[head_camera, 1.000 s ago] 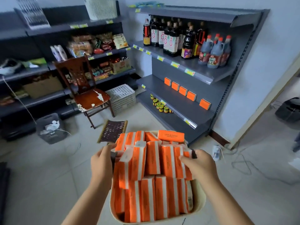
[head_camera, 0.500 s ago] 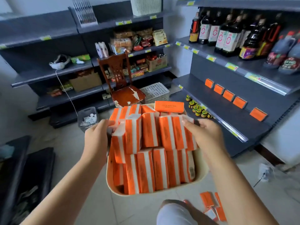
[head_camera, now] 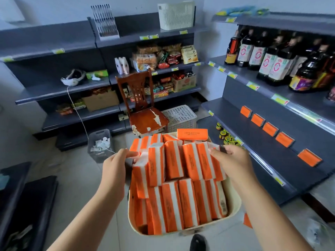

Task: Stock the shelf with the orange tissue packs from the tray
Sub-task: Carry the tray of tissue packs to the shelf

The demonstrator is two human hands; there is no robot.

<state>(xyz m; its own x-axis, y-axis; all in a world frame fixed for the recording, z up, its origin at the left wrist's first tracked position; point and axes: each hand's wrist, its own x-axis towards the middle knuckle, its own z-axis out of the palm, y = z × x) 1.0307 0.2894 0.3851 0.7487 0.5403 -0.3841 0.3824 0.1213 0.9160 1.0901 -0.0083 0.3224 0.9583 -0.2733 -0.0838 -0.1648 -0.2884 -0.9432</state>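
I carry a cream tray (head_camera: 233, 205) heaped with several orange-and-white tissue packs (head_camera: 174, 162). My left hand (head_camera: 114, 171) grips a dark handle on the tray's left side. A matching dark handle on the right side is held by my right hand (head_camera: 233, 163). One pack (head_camera: 192, 134) lies flat on top at the far end. The grey shelf (head_camera: 268, 156) to the right holds several orange packs (head_camera: 284, 139) standing in a row along its back.
A wooden chair (head_camera: 145, 113) and a white basket (head_camera: 179, 117) stand just beyond the tray. A grey bin (head_camera: 100, 145) sits on the floor at left. Small jars (head_camera: 226, 137) sit on the bottom shelf, dark bottles (head_camera: 272, 62) above. An orange pack (head_camera: 246, 220) lies on the floor.
The view has moved closer to the right shelf and turned left, with the tray carried along. Both hands keep their hold on the tray's sides.
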